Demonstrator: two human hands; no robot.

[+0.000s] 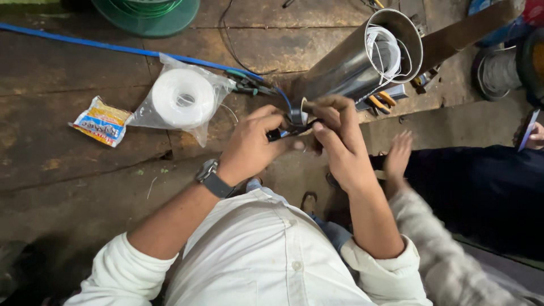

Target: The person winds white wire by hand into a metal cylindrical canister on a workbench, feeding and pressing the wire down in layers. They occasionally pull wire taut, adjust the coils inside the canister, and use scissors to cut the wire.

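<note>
At the edge of the wooden bench, seen from the head camera, the left hand (252, 141) and right hand (334, 139) are both pinched shut on a small dark part (292, 129) where the blue cable (113, 48) meets the near end of the steel tube (354, 62), which lies tilted with white wire (385, 51) in its open mouth. The 2 grips crowd each other, so I judge a slip could nick a finger on the tube's rim or tug the cable loose. A second person's hand (398, 156) sits just beside the right wrist and could jog it.
</note>
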